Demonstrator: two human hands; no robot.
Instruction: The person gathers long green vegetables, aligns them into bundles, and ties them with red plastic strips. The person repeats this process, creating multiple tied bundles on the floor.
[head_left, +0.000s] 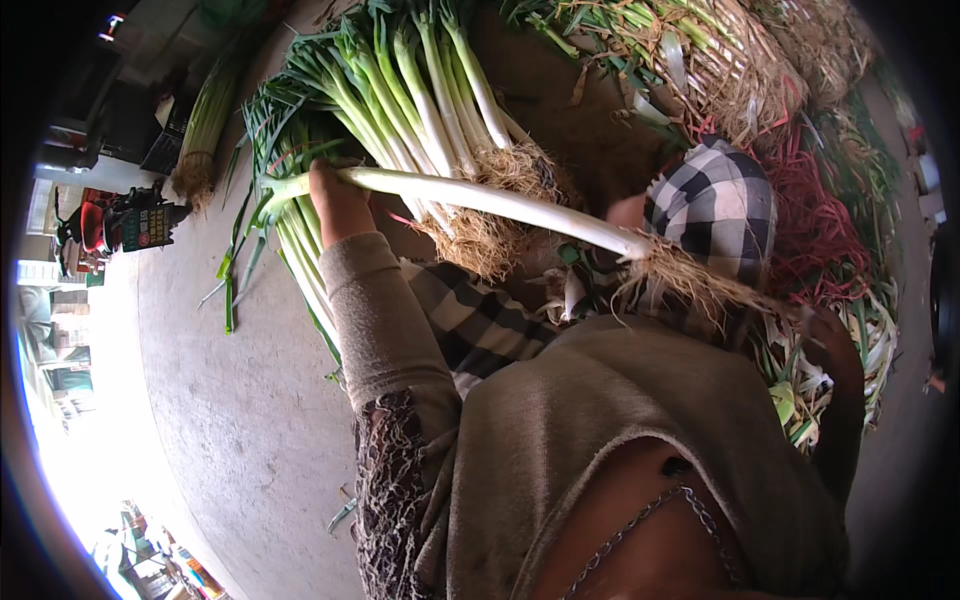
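My left hand is closed around the green upper end of a long leek. The leek's white shank slants across to the right and ends in shaggy roots in front of my knee. At the far end of the roots is my right hand, dark and blurred; its fingers seem to touch the root tips, but their grip is unclear. Behind the held leek lies a row of leeks, their root ends towards me. More leeks lie under my left forearm.
A heap of untrimmed leeks with dry leaves lies at the upper right. Beside it are tangled red strips and leaf scraps. A tied leek bundle lies on the concrete floor at the upper left.
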